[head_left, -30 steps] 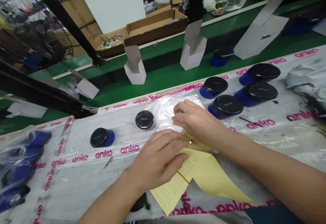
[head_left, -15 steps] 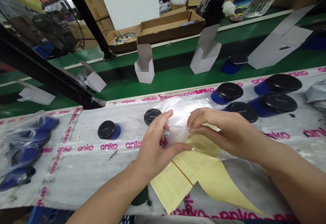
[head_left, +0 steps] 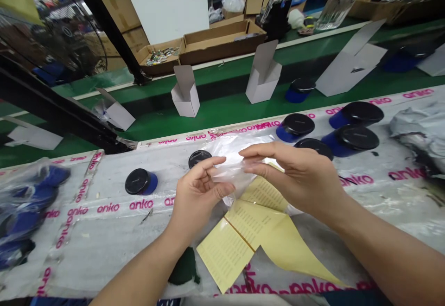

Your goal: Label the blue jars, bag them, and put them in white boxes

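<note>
My right hand [head_left: 295, 171] pinches the edge of a clear plastic bag [head_left: 231, 174] over the middle of the table. On the bag's left side is my left hand [head_left: 198, 190], fingers curved and thumb apart from the fingertips, close to the plastic. Yellow printed label sheets [head_left: 243, 227] lie below the hands, partly under plastic. A blue jar with a black lid [head_left: 200, 157] stands just behind my left hand. Another lidded jar [head_left: 141, 181] is further left. Several more, such as one jar [head_left: 295, 126], stand behind my right hand.
Open white boxes [head_left: 186, 97] and a blue jar [head_left: 299, 90] stand on the green conveyor [head_left: 219, 106]. Bagged blue items [head_left: 31, 199] lie at the left. Cardboard trays [head_left: 222, 41] sit behind the conveyor. A black post [head_left: 104, 28] slants at the left.
Both hands and the bag have shifted slightly left in view, as has the whole scene. My left thumb and fingers have come nearer each other; the bag's edge is lifted between the hands.
</note>
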`<state>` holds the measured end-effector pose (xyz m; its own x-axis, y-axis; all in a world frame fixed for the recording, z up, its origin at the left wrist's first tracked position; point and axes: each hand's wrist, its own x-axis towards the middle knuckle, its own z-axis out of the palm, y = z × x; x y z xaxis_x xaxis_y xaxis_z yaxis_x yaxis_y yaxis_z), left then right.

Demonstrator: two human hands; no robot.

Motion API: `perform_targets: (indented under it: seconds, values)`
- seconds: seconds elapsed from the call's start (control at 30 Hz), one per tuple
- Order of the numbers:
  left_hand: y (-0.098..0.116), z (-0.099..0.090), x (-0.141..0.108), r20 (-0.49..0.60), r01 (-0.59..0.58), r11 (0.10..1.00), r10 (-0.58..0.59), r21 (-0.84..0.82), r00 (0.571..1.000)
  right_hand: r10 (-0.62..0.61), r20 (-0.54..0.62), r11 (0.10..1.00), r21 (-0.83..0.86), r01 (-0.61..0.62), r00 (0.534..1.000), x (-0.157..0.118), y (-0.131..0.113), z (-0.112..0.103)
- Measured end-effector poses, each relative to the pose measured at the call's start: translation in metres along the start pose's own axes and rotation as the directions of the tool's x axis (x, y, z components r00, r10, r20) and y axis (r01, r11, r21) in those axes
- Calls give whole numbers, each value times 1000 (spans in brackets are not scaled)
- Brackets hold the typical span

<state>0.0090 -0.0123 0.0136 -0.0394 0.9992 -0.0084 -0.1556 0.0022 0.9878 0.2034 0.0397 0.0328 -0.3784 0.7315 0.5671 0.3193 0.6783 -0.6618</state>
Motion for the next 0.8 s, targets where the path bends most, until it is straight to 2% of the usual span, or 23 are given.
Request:
perform_targets:
  seconds: [0.13,0.27,0.33,0.37,0.43,0.5,0.53,0.6,0.67,0.73,0.8]
  values:
    - [-1,-4,0,63,-35,999,35,4,997,66,-12,995,78,-65,998,1,-2,1]
    - [1,-10,0,92,-131,981,145,-147,985,154,-28,965,220,-145,988,1,-4,4]
    - [4,-13,1,128,-171,963,201,-210,971,257,-2,918,314,-243,966,2,-5,7]
    - [6,-14,1,159,-162,959,202,-233,966,328,51,870,373,-323,943,3,-6,9]
    - [11,-17,2,218,-76,958,140,-276,966,455,221,719,481,-502,863,2,-7,14]
    - [16,-20,3,255,73,954,3,-290,967,509,360,559,553,-618,782,1,-6,18]
    - [18,-21,3,274,156,948,-78,-276,958,517,400,488,588,-645,757,-1,-5,20]
    - [22,-25,3,346,314,928,-232,-201,909,511,462,362,649,-669,725,-4,-3,23]
    - [25,-30,4,442,431,896,-347,-104,827,480,517,264,686,-679,709,-7,-2,25]
    - [28,-35,4,514,500,866,-423,-13,746,455,541,211,706,-676,707,-9,-3,25]
    - [32,-39,6,534,509,858,-466,76,705,453,542,173,726,-666,708,-9,-5,26]
